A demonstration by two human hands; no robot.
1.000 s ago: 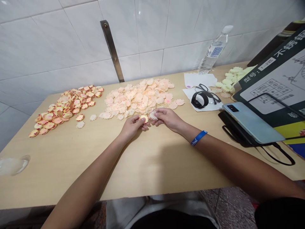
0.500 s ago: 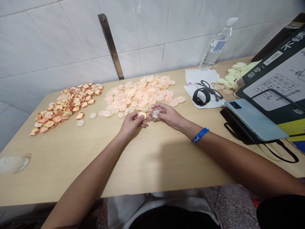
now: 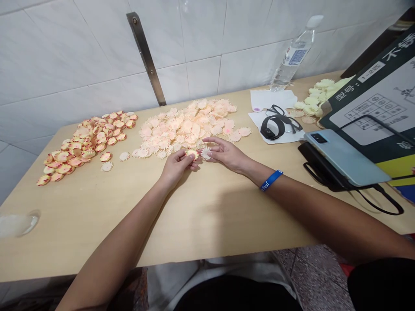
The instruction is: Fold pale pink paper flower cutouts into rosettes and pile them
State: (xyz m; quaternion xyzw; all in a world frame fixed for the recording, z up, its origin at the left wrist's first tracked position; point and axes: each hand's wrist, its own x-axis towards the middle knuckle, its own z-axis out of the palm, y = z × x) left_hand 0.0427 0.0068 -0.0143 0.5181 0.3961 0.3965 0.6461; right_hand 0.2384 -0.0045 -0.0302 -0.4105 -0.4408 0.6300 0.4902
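Note:
My left hand (image 3: 177,167) is closed on a yellowish flower-shaped disc (image 3: 192,153) with a red-tinged toothed edge, thumb on top. Between the fingertips of my right hand (image 3: 227,154) is a paler, whitish flower-shaped disc (image 3: 205,153), held just beside the first one. Right behind both hands spreads a heap of pale pink flower-shaped discs (image 3: 186,125). To the left lies a pile of red-edged discs (image 3: 94,136). Two pale discs and a red-edged disc (image 3: 105,156) lie singly between the piles. A blue wristband (image 3: 271,180) circles my right wrist.
At the right are a light blue phone (image 3: 350,155) on a black device with a cable, glasses and a black watch (image 3: 272,127) on paper, a water bottle (image 3: 293,56), pale green discs (image 3: 313,101) and a dark printed box (image 3: 372,95). A blurred clear object (image 3: 19,223) sits at left.
My right hand has brought the whitish disc a little left, closer to the red-edged disc in my left hand. The whole view has shifted slightly.

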